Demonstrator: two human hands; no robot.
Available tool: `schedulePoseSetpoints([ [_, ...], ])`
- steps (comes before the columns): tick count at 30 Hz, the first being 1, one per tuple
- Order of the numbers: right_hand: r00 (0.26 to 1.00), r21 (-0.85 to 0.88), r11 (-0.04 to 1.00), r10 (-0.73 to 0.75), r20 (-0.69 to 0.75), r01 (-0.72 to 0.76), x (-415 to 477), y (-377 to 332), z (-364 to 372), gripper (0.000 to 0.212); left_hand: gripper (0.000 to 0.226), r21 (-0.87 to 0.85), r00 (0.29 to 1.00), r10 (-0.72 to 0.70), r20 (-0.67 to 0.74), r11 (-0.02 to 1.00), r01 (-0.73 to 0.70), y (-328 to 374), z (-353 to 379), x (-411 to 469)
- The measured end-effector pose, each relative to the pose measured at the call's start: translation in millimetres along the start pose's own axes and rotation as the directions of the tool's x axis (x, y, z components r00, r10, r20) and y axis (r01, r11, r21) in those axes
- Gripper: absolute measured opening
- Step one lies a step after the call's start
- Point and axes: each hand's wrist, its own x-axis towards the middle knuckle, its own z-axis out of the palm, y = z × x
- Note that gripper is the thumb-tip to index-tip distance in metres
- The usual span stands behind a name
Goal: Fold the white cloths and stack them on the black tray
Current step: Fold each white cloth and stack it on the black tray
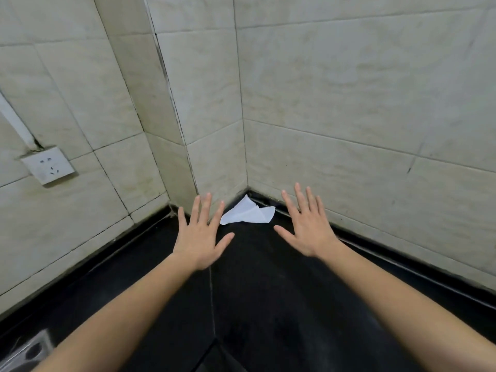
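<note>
Both the left hand (200, 241) and right hand (308, 232) hover spread-fingered over a black counter (268, 304), a crumpled white cloth (248, 214) in the corner.

Forearms (128, 312) bare; left grip (200, 238), right grip (308, 232) bare.

I am counting one white cloth (248, 214), two hands showing, the left hand (200, 237) and the right hand (308, 232), one wall socket (48, 165), and one black countertop (268, 304) in this corner.
</note>
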Motion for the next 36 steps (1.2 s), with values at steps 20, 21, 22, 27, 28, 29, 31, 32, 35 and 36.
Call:
schedulePoseSetpoints([
  [20, 0.841, 0.237, 0.876, 0.279, 0.463, -0.421, 154.3, -12.6, 154.8, 0.084, 0.081, -0.338, 0.911, 0.262, 0.319, 0.929, -0.149, -54.9, 180.2, 197.3],
  [21, 0.827, 0.281, 0.849, 0.273, 0.491, -0.447, 161.9, -11.3, 166.8, 0.081, 0.081, -0.35, 0.903, 0.268, 0.337, 0.926, -0.144, -53.1, 188.6, 204.9],
  [22, 0.814, 0.329, 0.814, 0.272, 0.514, -0.48, 174.3, -8.3, 182.4, 0.078, 0.082, -0.363, 0.894, 0.279, 0.351, 0.921, -0.144, -51.4, 200.2, 219.0],
  [27, 0.798, 0.428, 0.714, 0.309, 0.517, -0.554, 231.1, -2.8, 249.8, 0.057, 0.068, -0.46, 0.878, 0.332, 0.346, 0.875, -0.15, -43.3, 243.3, 288.5],
  [28, 0.802, 0.433, 0.713, 0.311, 0.509, -0.551, 237.5, -3.2, 260.1, 0.056, 0.064, -0.491, 0.889, 0.328, 0.321, 0.86, -0.14, -39.9, 248.4, 298.9],
  [29, 0.802, 0.417, 0.727, 0.309, 0.512, -0.546, 241.3, -4.8, 265.3, 0.055, 0.061, -0.52, 0.903, 0.312, 0.296, 0.845, -0.122, -36.3, 250.2, 307.3],
  [31, 0.793, 0.354, 0.772, 0.298, 0.532, -0.527, 248.7, -2.2, 290.3, 0.052, 0.059, -0.573, 0.914, 0.273, 0.301, 0.818, -0.056, -23.5, 271.6, 327.5],
  [32, 0.799, 0.335, 0.795, 0.286, 0.528, -0.506, 248.8, -0.7, 299.7, 0.045, 0.06, -0.591, 0.913, 0.254, 0.321, 0.807, -0.017, -16.5, 282.1, 335.1],
  [35, 0.849, 0.328, 0.838, 0.261, 0.46, -0.436, 241.9, 1.4, 314.7, 0.016, 0.067, -0.625, 0.878, 0.185, 0.441, 0.765, 0.153, 2.1, 311.9, 349.0],
  [36, 0.874, 0.344, 0.85, 0.24, 0.422, -0.399, 237.8, 1.9, 317.2, 0.013, 0.068, -0.622, 0.869, 0.167, 0.465, 0.761, 0.186, 6.6, 320.1, 350.3],
])
